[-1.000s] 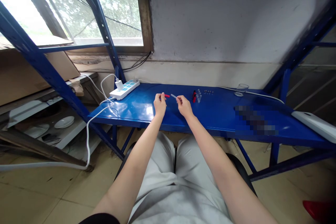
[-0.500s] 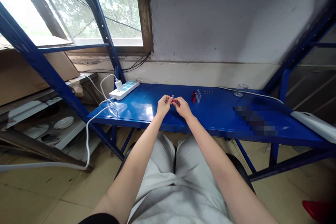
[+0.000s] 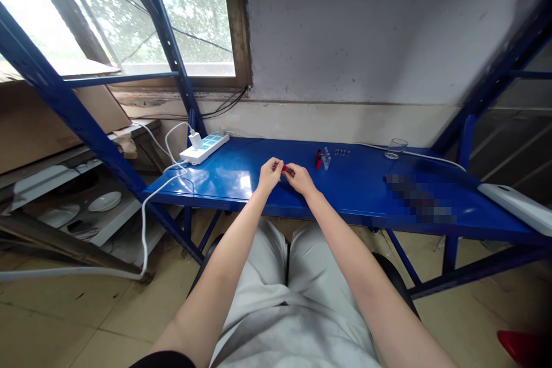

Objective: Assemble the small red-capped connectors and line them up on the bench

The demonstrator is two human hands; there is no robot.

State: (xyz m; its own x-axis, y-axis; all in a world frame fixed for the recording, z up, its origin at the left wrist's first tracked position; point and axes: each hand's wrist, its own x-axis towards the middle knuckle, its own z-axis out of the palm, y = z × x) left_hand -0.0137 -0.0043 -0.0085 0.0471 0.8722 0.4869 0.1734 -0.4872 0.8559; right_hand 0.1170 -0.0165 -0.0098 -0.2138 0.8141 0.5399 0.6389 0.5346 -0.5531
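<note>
together, above a blue metal table (image 3: pixel 357 184), a seated person's left hand (image 3: pixel 268 173) and right hand (image 3: pixel 301 177) meet, fingertips pinched around a small red plastic piece (image 3: pixel 284 168), mostly covered by the fingers. just to the right stand upright red and black pieces (image 3: pixel 318 160) beside a cluster of clear plastic tubes (image 3: pixel 326 158), with a row of tiny metal parts (image 3: pixel 342 152) beyond. such close handwork probably goes best with both wrists steady, the two grips in line and pressure light and even, since a tilted push could make so small a part slip or bind; keeping it low over the tabletop would make any drop harmless.

a second earlier, the hands were apart, red showing at the left fingertips and a clear tube at the right; half a second ago, a clear tip rose between them. now the fingers are joined, and no clear tube can be made out in their grasp.
</note>
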